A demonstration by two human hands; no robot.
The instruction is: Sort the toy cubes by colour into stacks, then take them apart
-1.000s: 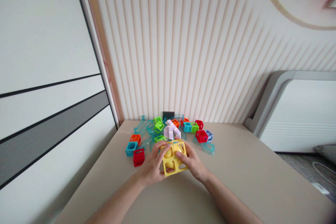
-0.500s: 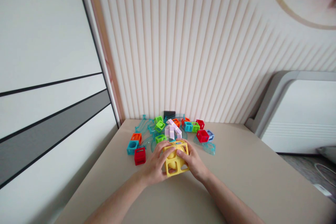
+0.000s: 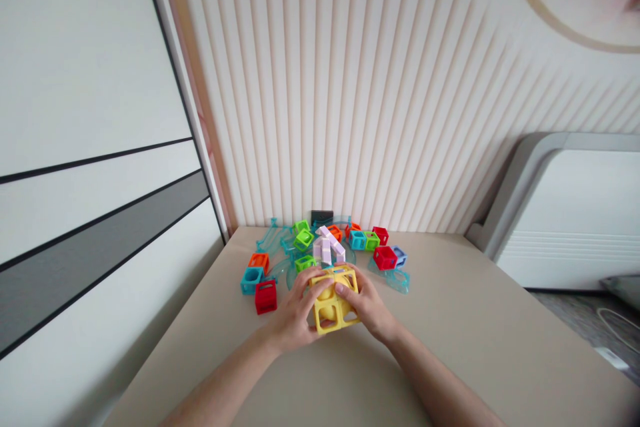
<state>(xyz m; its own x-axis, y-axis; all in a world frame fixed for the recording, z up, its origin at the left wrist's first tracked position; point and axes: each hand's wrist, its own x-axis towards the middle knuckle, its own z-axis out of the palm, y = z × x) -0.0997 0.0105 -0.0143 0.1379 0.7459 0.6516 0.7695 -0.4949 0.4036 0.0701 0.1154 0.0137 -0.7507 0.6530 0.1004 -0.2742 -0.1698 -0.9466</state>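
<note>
Both hands grip a block of joined yellow marble-run cubes with square openings and rounded inner surfaces. My left hand wraps its left side, thumb across the front face and fingers at the top and below. On the right side, my right hand presses its thumb onto the front while its fingers curl behind, partly hidden. Just beyond the cubes lie pale purple blocks and a green cube. A red cube sits on the table left of my left hand.
Blue and orange cubes stand at the left. Red and lavender cubes are at the right, by transparent teal track pieces. A black box stands against the ribbed wall. A white cabinet borders the table's left.
Almost nothing differs. The view has shifted very slightly; both hands keep the same hold on the yellow cubes.
</note>
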